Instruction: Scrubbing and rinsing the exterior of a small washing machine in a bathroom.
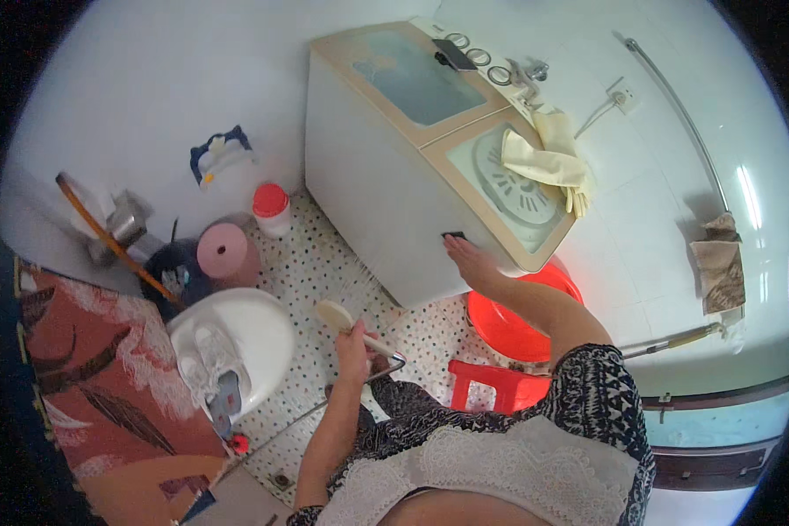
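Note:
My left hand [352,352] is closed around the handle of a cream shower head [333,315]. Fine streaks of water run from it toward the lower side of a white twin-tub washing machine [368,175]. A metal hose trails from the handle down to the left. Against the machine's front panel, my right hand [472,263] presses a small dark pad [453,235] under its fingertips, just below the tan top edge. Pale yellow rubber gloves [543,162] lie over the machine's smaller lid.
Beneath my right arm are a red basin [517,324] and a red plastic stool [491,379]. A white toilet [267,337], a pink roll [223,252] and a red-lidded white tub [272,210] stand at left. A brown cloth [719,272] hangs on a rail [688,123] at right.

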Demonstrator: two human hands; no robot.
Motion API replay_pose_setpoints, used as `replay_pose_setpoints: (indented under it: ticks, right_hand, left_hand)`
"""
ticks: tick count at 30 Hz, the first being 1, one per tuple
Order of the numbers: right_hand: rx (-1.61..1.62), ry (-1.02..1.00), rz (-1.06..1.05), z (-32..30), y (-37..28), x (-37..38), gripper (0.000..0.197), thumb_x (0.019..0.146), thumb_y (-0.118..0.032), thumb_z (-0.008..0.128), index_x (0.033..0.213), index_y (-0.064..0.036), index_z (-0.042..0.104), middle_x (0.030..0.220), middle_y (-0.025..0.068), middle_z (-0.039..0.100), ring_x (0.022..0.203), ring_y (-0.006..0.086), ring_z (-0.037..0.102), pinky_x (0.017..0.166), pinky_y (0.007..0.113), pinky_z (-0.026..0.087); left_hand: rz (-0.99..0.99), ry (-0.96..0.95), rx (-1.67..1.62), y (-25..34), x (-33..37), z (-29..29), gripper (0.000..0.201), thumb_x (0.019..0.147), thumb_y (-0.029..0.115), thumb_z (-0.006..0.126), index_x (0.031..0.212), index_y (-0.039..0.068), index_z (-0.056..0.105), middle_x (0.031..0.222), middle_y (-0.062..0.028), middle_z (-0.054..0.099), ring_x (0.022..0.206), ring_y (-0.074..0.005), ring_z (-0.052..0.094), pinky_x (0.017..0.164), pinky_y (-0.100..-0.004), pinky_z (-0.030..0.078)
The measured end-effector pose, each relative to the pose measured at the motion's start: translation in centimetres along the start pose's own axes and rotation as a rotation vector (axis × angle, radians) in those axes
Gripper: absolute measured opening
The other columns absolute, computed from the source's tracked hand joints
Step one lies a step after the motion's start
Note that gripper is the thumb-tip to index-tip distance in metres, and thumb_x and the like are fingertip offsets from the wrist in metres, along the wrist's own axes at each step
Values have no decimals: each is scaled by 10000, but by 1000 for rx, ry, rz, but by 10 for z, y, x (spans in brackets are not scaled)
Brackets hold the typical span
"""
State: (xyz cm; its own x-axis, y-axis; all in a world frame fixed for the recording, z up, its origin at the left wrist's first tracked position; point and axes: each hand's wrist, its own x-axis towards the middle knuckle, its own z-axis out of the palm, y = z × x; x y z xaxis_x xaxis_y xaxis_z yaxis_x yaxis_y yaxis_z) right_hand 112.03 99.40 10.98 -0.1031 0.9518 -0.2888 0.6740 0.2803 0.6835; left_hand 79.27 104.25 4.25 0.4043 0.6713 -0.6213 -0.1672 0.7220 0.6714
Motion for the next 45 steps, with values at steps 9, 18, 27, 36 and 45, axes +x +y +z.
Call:
replay_pose_setpoints:
  ticks: [9,18,27,36,45]
  right_hand:
    - [294,68,172,44,64,50,557,814,-76,360,1368,-58,313,1455,92,237,1359,236,164,1125,373,110]
    - [1184,133,305,80,38,1,538,798,-147,461,1319,-33,397,1430,99,287,1352,259,163,1119,368,90]
    - [361,294,446,53,94,77,521,828,-174,426,1330,-42,384,1460,81,233,1364,213,136,1120,377,38]
    - [384,105,218,72,21,18,576,797,-98,401,1356,-2,297,1416,139,288,1325,244,235,1091,369,176]
    - [-198,-13,16,22,-18,164,531,844,-203,401,1326,14,356,1430,150,268,1339,296,189,1103,441,85]
  left_hand:
    - [-34,10,11,23,30,81,232,875,263,519,911,40,462,736,-110,614,612,-188,616,453,-275,501]
    - [-64,25,-30,14,50,100,239,873,274,526,872,39,488,724,-111,610,580,-183,598,430,-282,494]
    - [-53,83,24,11,62,120,238,878,274,503,842,38,496,726,-142,608,614,-227,615,472,-346,529]
    - [-97,111,-8,2,57,65,262,889,291,506,830,36,505,713,-126,606,601,-208,606,467,-335,509]
    - [-46,172,-149,-23,107,-15,247,876,274,526,822,33,515,696,-106,604,608,-184,608,480,-320,496]
